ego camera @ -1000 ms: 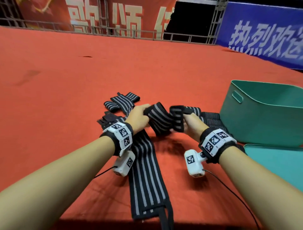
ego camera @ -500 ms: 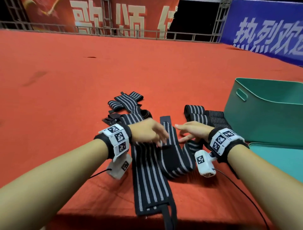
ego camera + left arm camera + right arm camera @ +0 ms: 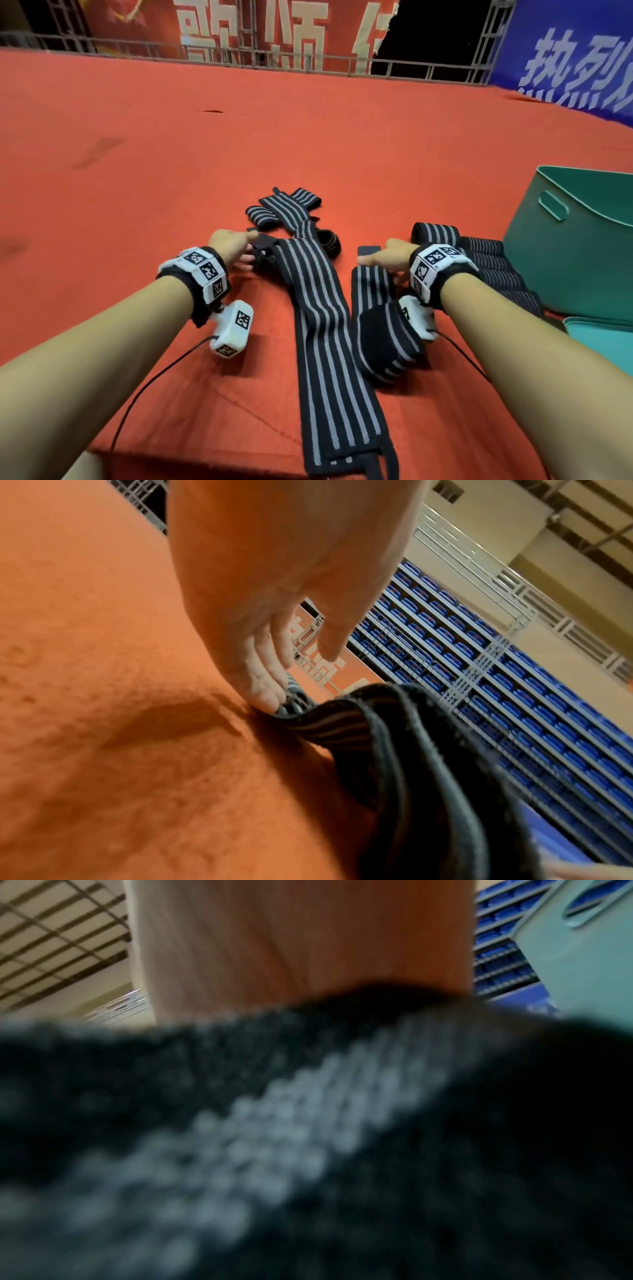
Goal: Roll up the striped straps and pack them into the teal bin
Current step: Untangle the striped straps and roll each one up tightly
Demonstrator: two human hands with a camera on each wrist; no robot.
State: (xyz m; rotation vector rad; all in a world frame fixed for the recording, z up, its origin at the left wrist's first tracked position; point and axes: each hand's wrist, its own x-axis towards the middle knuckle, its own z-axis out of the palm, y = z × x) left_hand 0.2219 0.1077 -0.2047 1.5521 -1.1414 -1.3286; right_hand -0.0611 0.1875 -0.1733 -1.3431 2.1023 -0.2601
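A long striped strap (image 3: pixel 322 329) lies flat on the red carpet (image 3: pixel 171 154), running from the middle of the head view down to 6 o'clock. Just beside it, at its 3 o'clock side, lies a shorter striped strap (image 3: pixel 380 329) that is partly folded over on itself. The left hand (image 3: pixel 233 246) is at the far end of the long strap, at about 10 o'clock from its middle. Its fingers (image 3: pixel 263 688) are straight and close together, and their tips touch the strap's dark end (image 3: pixel 294 710) on the carpet, while the thumb sticks out on its own. The right hand (image 3: pixel 390 258) rests at the far end of the shorter strap, with its fingers stretched out toward 9 o'clock. The right wrist view is blurry and mostly filled with strap cloth, so I cannot tell if those fingers press down. A row of rolled straps (image 3: pixel 479 260) sits at 3 o'clock, just beside the teal bin (image 3: pixel 582 260). A flat teal lid (image 3: pixel 603 339) lies at 4 o'clock, near the bin. More loose straps (image 3: pixel 287 209) lie in a small pile at 12 o'clock. Red and blue banners hang behind a metal rail far away.
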